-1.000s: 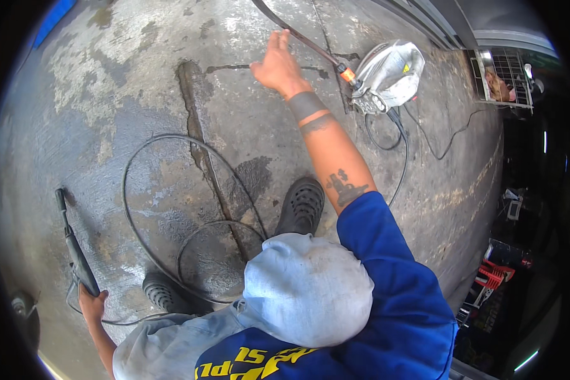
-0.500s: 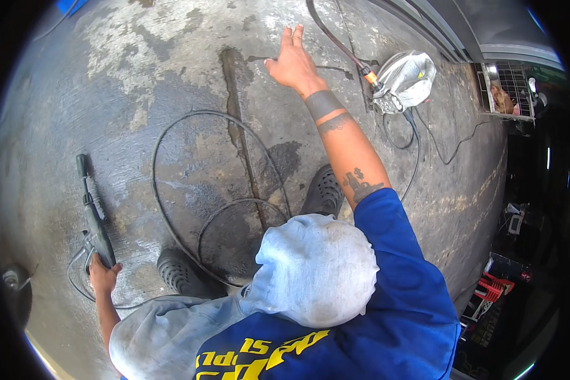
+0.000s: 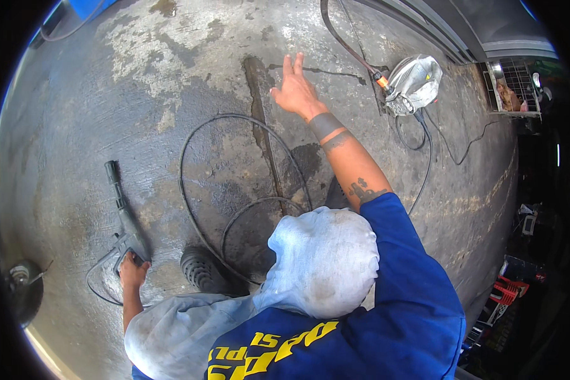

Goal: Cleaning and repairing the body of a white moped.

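Concrete — spray gun now nearer left shoe

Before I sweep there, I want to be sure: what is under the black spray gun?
Grey concrete floor shows around the spray gun. The part directly beneath is hidden by the gun and the left hand gripping it.

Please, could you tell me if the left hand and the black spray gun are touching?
Touching. The head view shows the left hand gripping the black spray gun by its handle.
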{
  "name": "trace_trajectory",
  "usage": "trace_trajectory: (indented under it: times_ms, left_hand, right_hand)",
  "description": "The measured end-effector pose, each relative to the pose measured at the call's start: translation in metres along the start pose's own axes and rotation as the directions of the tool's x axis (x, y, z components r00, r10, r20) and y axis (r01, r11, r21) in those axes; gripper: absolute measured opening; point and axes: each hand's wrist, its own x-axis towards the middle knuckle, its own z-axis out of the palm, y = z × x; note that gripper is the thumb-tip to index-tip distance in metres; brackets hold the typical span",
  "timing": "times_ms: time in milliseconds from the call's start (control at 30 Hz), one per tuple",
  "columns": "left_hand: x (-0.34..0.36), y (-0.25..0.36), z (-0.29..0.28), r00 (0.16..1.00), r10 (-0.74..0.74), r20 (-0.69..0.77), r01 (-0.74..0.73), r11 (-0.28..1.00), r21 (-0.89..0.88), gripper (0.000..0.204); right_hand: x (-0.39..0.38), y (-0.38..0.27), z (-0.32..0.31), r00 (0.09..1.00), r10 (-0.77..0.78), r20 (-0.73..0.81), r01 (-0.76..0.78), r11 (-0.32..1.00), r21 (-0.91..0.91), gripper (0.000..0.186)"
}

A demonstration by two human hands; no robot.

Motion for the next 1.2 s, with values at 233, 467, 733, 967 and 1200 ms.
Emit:
trace_trajectory:
  times_ms: [233,467,733,967,1200]
  left_hand:
    - [-0.004,0.010,-0.009,0.997,-0.026,0.071,0.027,1.000,-0.001,0.071]
    - [-0.020,0.004,-0.016,0.998,-0.053,0.027,0.053,0.999,0.006,0.070]
    - [-0.028,-0.007,-0.005,1.000,-0.027,0.002,0.027,1.000,0.012,0.074]
    - [-0.024,-0.014,0.012,0.997,-0.068,-0.039,0.073,0.988,0.138,0.092]
    - [-0.013,-0.007,0.016,0.993,-0.095,-0.069,0.105,0.984,0.145,0.091]
  right_hand:
    - [-0.023,0.011,0.032,0.998,0.008,0.060,-0.010,1.000,0.030,0.094]
    - [-0.061,-0.025,0.073,0.955,-0.140,0.262,0.161,0.985,-0.060,0.091]
    - [-0.076,-0.043,0.079,0.921,-0.209,0.329,0.241,0.969,-0.059,0.085]
    - [-0.077,-0.046,0.069,0.916,-0.231,0.329,0.263,0.963,-0.056,0.078]
    - [-0.078,-0.034,0.078,0.914,-0.235,0.331,0.260,0.965,-0.032,0.078]
